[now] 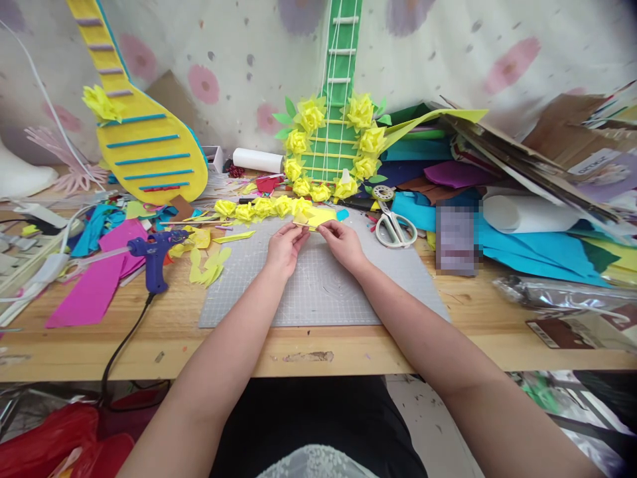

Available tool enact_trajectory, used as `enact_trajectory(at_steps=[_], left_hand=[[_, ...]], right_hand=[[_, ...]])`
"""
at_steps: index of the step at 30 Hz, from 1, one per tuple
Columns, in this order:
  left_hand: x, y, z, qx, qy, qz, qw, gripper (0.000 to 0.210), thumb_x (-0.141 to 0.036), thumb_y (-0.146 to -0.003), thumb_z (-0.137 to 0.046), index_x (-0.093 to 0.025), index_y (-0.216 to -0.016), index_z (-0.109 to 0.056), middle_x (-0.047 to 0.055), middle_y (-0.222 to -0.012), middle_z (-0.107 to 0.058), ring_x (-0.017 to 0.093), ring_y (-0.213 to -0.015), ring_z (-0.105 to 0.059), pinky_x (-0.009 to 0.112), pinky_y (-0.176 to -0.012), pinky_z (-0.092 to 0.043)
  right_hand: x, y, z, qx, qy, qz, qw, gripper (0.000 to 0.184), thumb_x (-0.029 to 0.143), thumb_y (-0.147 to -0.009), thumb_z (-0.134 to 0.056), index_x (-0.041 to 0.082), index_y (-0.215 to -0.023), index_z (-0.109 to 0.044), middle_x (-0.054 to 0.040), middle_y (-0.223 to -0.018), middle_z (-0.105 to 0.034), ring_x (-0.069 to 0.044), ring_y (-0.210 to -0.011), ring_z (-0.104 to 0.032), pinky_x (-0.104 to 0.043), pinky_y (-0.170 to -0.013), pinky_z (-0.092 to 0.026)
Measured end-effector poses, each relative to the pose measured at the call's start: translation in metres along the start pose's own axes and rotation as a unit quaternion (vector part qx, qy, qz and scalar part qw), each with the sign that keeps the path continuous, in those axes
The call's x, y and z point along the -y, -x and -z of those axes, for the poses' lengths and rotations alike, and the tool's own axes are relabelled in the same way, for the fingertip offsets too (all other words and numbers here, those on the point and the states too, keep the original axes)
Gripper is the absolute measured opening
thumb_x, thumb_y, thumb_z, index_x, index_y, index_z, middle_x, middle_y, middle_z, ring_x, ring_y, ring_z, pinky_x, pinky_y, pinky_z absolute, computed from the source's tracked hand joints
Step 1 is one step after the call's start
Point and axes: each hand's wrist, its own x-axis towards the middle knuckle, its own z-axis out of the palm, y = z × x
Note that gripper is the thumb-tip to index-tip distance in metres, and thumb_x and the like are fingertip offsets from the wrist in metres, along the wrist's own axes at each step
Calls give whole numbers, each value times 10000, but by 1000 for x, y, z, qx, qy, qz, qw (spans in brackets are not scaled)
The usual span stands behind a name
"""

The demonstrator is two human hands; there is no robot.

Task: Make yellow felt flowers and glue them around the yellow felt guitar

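Above the grey cutting mat [318, 292], my left hand [287, 247] and my right hand [342, 244] pinch the near edge of a piece of yellow paper [321, 216]. A thin stick-like strip seems to lie along that edge between my fingertips; its kind is too small to make out. Just behind the paper runs a row of yellow paper flowers [263, 208]. Loose yellow paper petals [209, 267] rest at the mat's left edge. Beyond stands a green toy guitar [334, 143] ringed with yellow flowers and green leaves.
A blue glue gun [153, 255] stands at left beside magenta paper [92, 292]. White-handled scissors [397, 229] lie at the mat's right rear. A yellow guitar shape [152, 149] leans on the curtain. Blue sheets [532, 249] and stacked cardboard [562, 133] crowd the right.
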Motion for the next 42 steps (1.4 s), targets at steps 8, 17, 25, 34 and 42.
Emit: enact_trajectory(at_steps=[8, 17, 25, 34, 42], left_hand=[[3, 1, 1, 40, -46, -36, 997, 174, 7, -691, -555, -131, -733, -651, 43, -815, -671, 129, -853, -640, 337, -922, -463], [0, 4, 1, 46, -86, -57, 994, 101, -69, -672, -624, -130, -739, -669, 51, -796, -681, 153, -808, -647, 340, -827, -498], [1, 5, 0, 34, -124, -82, 988, 137, -121, -635, -676, -130, -770, -660, 51, -787, -691, 164, -788, -651, 321, -762, -502], [-1, 2, 2, 7, -63, -52, 997, 109, -105, -630, -673, -140, -730, -648, 26, -754, -676, 144, -747, -646, 288, -718, -497], [-2, 0, 1, -27, -47, -41, 998, 113, -111, -623, -690, -138, -701, -613, 16, -714, -661, 116, -664, -632, 255, -675, -486]], right_hand=[[-4, -6, 3, -19, -42, -43, 998, 230, 426, -694, -568, 205, -673, -625, -1, -671, -613, -148, -664, -520, -283, -652, -400], [2, -4, 10, 19, -83, -78, 993, 279, 469, -673, -582, 194, -650, -624, 19, -549, -513, -112, -565, -446, -249, -551, -337], [6, -4, 14, 55, -135, -132, 981, 338, 497, -643, -620, 164, -690, -591, 84, -423, -289, -55, -405, -230, -227, -417, -158], [19, 2, 9, 127, -195, -175, 956, 311, 439, -689, -632, 185, -627, -464, 105, -375, -284, -27, -329, -191, -194, -342, -127], [19, 4, 4, 138, -185, -171, 958, 341, 503, -746, -557, 183, -652, -491, 96, -368, -313, -39, -300, -226, -200, -316, -157]])
